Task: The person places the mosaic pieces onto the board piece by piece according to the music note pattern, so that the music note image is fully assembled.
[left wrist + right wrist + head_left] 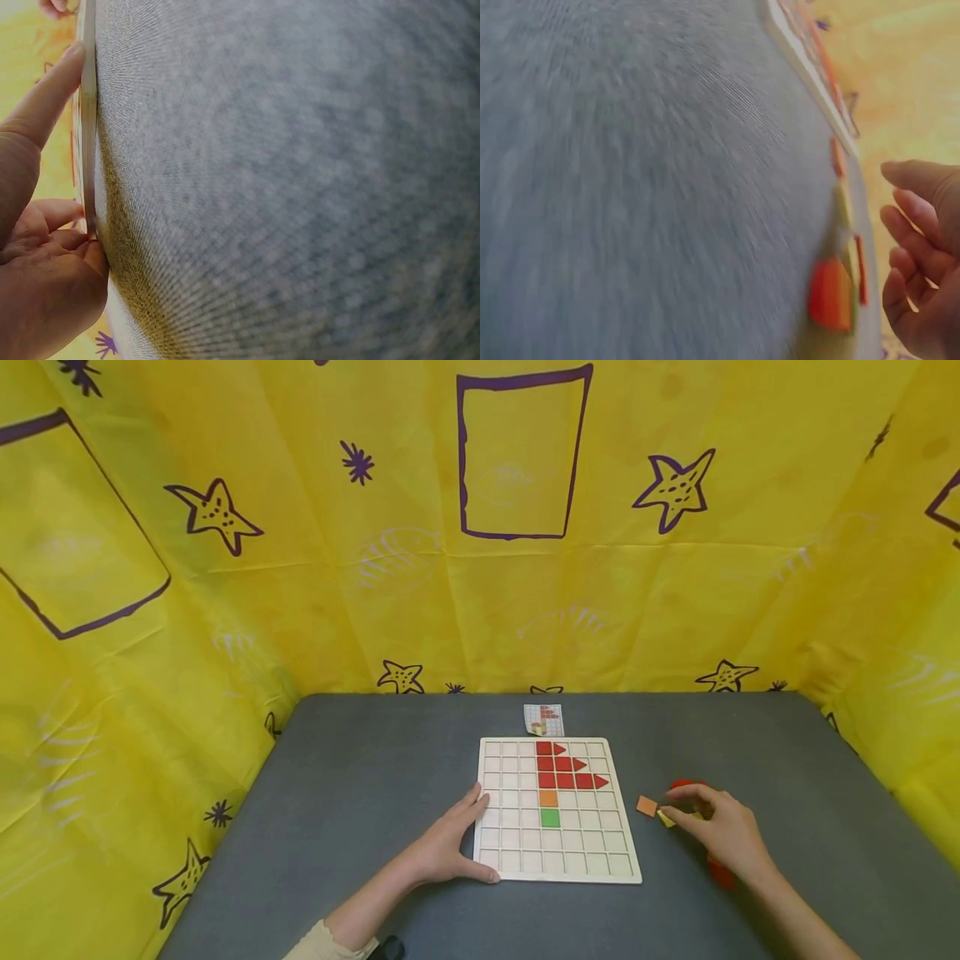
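A white grid board [517,839] lies on the table. Red squares and triangles [564,764] fill cells in its upper rows, with an orange square [549,798] and a green square [551,817] below. My left hand [448,843] rests at the board's lower left corner, fingertips along the left edge and thumb on the near edge. To the right, my right hand [723,831] hovers over loose pieces, thumb and index finger close above a yellow piece [666,817]. In the right wrist view its fingers are apart and loosely bent, with nothing between them.
A small pattern card [543,720] lies behind the board. A loose orange square [647,807] is right of the board. Red pieces [722,872] lie partly hidden by the right hand. A yellow patterned cloth [517,627] hangs around the dark grey table [375,760].
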A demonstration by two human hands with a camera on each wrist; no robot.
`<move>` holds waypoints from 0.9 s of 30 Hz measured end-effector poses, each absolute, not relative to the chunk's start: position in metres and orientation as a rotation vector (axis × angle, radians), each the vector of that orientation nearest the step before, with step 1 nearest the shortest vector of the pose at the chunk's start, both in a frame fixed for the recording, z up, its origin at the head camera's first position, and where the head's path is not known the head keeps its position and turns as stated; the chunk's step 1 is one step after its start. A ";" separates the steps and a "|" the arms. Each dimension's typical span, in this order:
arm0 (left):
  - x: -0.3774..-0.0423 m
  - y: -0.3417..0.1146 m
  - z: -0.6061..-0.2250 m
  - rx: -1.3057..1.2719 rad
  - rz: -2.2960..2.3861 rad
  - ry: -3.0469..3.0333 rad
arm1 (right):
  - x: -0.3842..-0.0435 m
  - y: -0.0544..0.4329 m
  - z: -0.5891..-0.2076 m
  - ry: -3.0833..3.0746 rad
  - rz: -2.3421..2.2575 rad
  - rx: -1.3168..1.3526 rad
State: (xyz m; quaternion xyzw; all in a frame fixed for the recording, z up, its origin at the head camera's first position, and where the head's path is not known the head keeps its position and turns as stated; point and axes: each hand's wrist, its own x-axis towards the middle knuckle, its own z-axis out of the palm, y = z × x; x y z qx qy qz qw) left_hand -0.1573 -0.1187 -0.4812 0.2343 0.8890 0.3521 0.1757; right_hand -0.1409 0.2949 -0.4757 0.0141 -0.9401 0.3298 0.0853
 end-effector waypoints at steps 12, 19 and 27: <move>-0.158 -0.118 -0.480 0.657 0.993 2.515 | -0.097 0.342 -0.474 -3.016 0.923 -0.105; -0.157 -0.119 -0.481 0.668 1.007 2.506 | -0.087 0.355 -0.479 -3.038 0.820 -0.055; -0.157 -0.119 -0.481 0.668 0.993 2.515 | -0.088 0.356 -0.484 -3.043 0.850 0.022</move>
